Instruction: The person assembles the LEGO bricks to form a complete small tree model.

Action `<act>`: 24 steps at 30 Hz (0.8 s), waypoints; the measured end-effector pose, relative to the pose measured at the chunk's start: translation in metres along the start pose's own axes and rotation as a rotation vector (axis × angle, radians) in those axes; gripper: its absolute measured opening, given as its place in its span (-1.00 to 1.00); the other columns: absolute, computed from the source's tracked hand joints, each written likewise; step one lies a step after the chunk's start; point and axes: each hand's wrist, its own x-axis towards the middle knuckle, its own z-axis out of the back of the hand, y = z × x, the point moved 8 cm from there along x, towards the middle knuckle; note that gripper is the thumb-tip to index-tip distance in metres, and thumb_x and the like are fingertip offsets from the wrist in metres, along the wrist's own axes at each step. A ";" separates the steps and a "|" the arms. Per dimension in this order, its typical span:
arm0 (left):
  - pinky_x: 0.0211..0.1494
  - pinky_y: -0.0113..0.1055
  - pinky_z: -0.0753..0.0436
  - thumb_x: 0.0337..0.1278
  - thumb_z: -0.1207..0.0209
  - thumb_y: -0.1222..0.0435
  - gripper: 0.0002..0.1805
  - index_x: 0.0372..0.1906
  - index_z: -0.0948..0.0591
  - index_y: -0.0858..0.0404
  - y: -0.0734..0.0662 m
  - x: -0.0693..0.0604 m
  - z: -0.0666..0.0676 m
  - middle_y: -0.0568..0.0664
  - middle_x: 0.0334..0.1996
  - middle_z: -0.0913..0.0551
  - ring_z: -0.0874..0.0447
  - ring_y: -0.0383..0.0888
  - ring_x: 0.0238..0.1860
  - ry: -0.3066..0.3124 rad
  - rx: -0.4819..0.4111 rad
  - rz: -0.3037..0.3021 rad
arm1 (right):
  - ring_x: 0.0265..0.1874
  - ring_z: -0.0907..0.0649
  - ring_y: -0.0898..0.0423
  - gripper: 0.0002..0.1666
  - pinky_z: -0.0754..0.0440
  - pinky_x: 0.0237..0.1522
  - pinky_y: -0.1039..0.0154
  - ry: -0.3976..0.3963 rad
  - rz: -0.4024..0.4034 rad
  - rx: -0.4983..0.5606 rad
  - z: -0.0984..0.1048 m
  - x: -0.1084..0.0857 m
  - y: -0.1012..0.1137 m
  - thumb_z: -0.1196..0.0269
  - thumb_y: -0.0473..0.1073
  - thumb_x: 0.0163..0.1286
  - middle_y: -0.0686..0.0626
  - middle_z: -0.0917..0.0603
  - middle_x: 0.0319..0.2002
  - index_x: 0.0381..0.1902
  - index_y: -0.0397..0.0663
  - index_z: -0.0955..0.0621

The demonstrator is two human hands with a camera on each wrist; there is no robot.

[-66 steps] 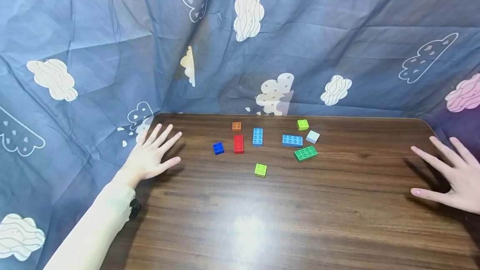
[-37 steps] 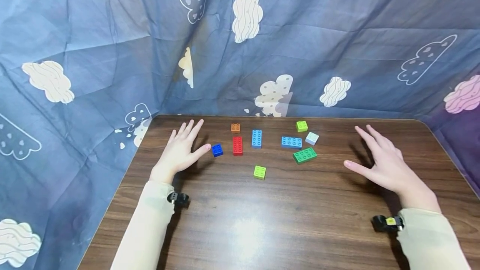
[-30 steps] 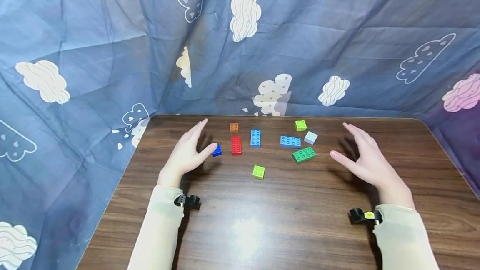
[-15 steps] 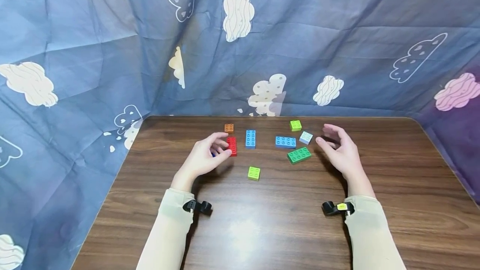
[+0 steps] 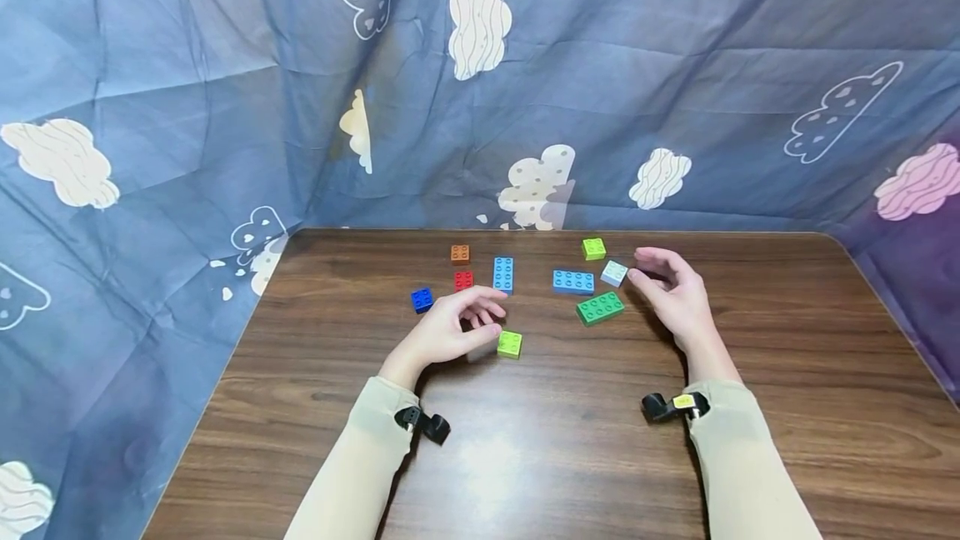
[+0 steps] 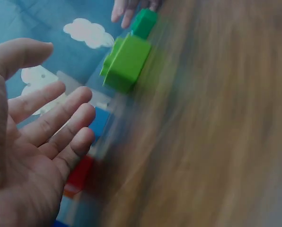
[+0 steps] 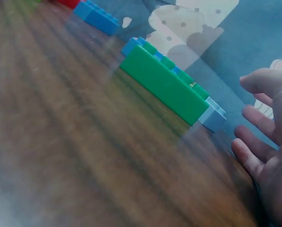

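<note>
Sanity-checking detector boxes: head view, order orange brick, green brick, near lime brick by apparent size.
1. green brick
2. near lime brick
3. orange brick
The near lime brick sits closer than the orange brick, so whether they truly differ is unsure.

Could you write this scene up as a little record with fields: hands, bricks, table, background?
Left hand: holding nothing, near front lime brick
Right hand: holding nothing, beside whitish brick
Other bricks: dark blue brick, red brick (partly hidden), orange brick, two light blue bricks, green brick, rear lime brick
Table: brown, wood-grained
Background: blue cloth with cloud prints
</note>
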 end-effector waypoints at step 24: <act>0.30 -0.21 -0.59 0.16 -0.60 0.08 -0.33 0.36 -0.68 0.11 0.013 -0.001 -0.022 -0.10 0.21 -0.71 -0.61 -0.18 0.20 0.174 0.130 0.056 | 0.20 -0.63 -0.17 -0.32 -0.49 0.09 0.35 0.133 -0.003 -0.251 -0.014 0.002 0.001 -0.43 -0.03 0.56 -0.30 -0.65 0.35 0.53 -0.09 -0.56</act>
